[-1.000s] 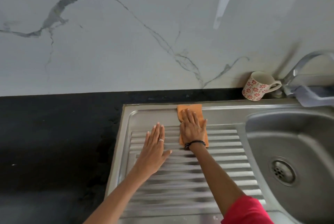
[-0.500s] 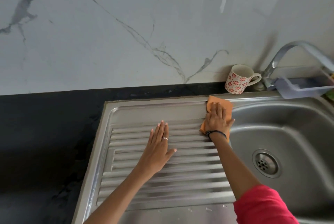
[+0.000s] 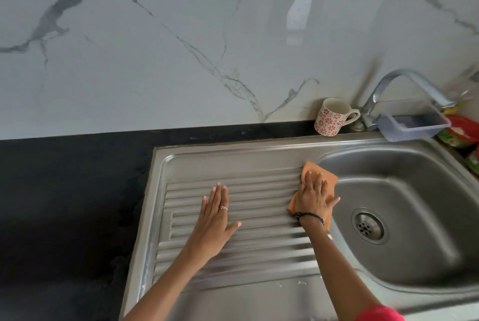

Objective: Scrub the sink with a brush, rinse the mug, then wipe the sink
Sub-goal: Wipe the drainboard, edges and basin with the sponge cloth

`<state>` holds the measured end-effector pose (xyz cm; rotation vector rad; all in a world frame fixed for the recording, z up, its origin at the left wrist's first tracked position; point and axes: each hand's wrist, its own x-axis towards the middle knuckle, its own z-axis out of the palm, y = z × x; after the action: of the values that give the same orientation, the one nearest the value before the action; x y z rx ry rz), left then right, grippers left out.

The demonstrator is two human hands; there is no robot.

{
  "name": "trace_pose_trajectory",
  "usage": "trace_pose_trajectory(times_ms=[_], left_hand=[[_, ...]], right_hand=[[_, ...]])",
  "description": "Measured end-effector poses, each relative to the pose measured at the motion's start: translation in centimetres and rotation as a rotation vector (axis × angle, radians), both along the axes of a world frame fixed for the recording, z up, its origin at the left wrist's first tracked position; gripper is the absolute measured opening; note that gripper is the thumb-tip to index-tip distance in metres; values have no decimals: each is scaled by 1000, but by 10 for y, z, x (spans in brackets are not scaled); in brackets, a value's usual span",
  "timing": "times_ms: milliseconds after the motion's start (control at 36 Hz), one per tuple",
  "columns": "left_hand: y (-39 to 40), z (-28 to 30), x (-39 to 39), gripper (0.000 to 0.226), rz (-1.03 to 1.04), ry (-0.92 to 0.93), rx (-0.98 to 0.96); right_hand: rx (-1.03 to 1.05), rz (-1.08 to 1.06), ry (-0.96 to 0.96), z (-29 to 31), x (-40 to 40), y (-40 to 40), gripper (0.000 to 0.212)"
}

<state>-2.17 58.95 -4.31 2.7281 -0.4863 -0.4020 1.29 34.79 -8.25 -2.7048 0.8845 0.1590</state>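
A steel sink (image 3: 404,217) with a ribbed drainboard (image 3: 259,240) fills the lower right. My right hand (image 3: 313,197) lies flat on an orange cloth (image 3: 325,178), pressing it on the drainboard's right end at the basin's rim. My left hand (image 3: 216,219) rests flat on the ribs, fingers together, holding nothing. A white mug (image 3: 330,117) with red flowers stands upright on the sink's back ledge, beside the tap (image 3: 399,87). No brush is in view.
A clear plastic tub (image 3: 412,124) sits under the tap's spout on the back ledge. Red and green packets (image 3: 461,131) lie at the far right. Black countertop (image 3: 64,204) stretches left of the sink, marble wall (image 3: 181,48) behind. The drain (image 3: 368,226) is open.
My right hand slid the cloth from the drainboard's back middle rightward to the basin's rim, then slightly toward me. My left hand stayed flat on the ribs.
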Motion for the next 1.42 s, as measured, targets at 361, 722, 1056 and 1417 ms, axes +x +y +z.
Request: trace_pose_trajectory(times_ms=[361,722,1056,1417], left_hand=[[63,-1,-19,84,35,17,-1],[135,-3,-46,95,119,-2,14],[156,-6,-65,116,138,61,56],[121,-14,-83,116,145,48,134]], right_hand=[[28,248,-57,9,15,61,45],[10,631,-20,9,19,237,48],[-14,885,5,9,3,284,47],[33,980,-101,0,-32,239,78]])
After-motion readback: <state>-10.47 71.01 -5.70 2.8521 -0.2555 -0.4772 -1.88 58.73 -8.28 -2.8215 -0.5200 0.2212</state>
